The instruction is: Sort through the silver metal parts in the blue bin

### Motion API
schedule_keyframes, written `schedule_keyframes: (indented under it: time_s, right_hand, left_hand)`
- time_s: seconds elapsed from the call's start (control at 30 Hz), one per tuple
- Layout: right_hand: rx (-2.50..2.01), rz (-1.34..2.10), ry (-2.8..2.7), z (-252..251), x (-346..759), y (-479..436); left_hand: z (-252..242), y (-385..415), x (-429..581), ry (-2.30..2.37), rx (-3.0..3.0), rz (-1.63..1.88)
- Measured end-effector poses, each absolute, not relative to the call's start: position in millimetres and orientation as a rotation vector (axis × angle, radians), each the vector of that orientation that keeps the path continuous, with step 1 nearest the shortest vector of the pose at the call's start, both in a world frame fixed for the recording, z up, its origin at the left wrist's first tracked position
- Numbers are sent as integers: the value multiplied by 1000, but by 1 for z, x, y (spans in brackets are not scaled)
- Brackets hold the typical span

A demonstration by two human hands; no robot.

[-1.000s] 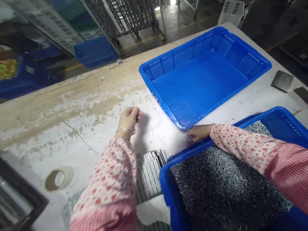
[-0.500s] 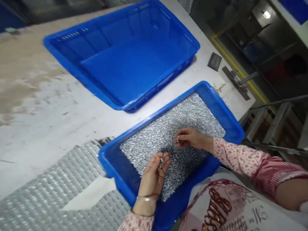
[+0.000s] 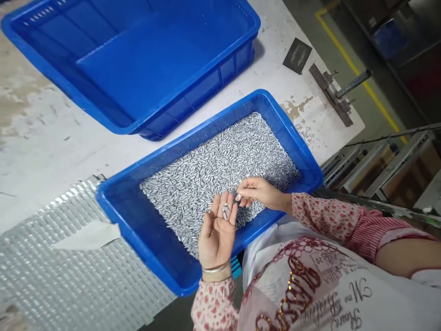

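Note:
A blue tray [image 3: 117, 216] near the table's front edge is filled with several small silver metal pieces [image 3: 213, 161]. My left hand [image 3: 217, 232] is held palm up over the tray's near side, fingers stretched out, with a few silver pieces resting on the fingers. My right hand [image 3: 257, 193] is just to its right, fingertips pinched on one small silver piece beside the left fingertips. A second, larger blue tray [image 3: 227, 50] lies behind the filled one and has nothing in it.
A sheet of ribbed silver material [image 3: 69, 271] with a white paper scrap [image 3: 86, 235] lies left of the filled tray. A dark flat plate [image 3: 296, 55] and a metal clamp with a handle [image 3: 339, 94] sit at the table's right edge. Floor and metal frames lie beyond.
The view swung right from the bare table to the filled tray. Both hands moved into that tray; the left hand turned palm up and opened flat, and the right hand came closer to it.

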State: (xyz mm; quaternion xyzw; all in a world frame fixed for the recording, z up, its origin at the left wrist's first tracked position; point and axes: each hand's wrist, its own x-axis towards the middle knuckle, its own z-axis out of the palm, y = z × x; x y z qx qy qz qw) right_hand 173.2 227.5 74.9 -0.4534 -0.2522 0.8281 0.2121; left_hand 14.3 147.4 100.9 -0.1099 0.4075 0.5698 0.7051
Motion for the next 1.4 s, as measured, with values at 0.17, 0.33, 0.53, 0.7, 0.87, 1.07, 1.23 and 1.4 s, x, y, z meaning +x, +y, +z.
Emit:
schedule_keyframes:
  time_s: [0.17, 0.33, 0.53, 0.7, 0.87, 1.07, 1.23, 1.4]
  right_hand:
    - [-1248, 2313, -632, 71, 191, 218]
    - [-1250, 2309, -584, 71, 200, 214]
    - [-1278, 2273, -568, 71, 204, 214]
    - [-1315, 2227, -564, 70, 207, 212]
    - [-1327, 2195, -593, 67, 212, 209]
    - [-1315, 2154, -640, 61, 219, 207]
    - [-1279, 2141, -630, 58, 228, 206]
    - [-1234, 2168, -606, 55, 236, 203]
  left_hand:
    - [103, 142, 34, 940, -174, 1262]
    - [101, 140, 44, 1068, -152, 1227]
    - [95, 143, 46, 1277, -246, 1176]
    - [95, 145, 47, 1351, -302, 1100]
    - [86, 139, 49, 1287, -212, 1070]
    - [72, 134, 53, 1246, -175, 1085]
    - [71, 136, 61, 1245, -169, 1031]
    - [67, 138, 70, 1268, -185, 1020]
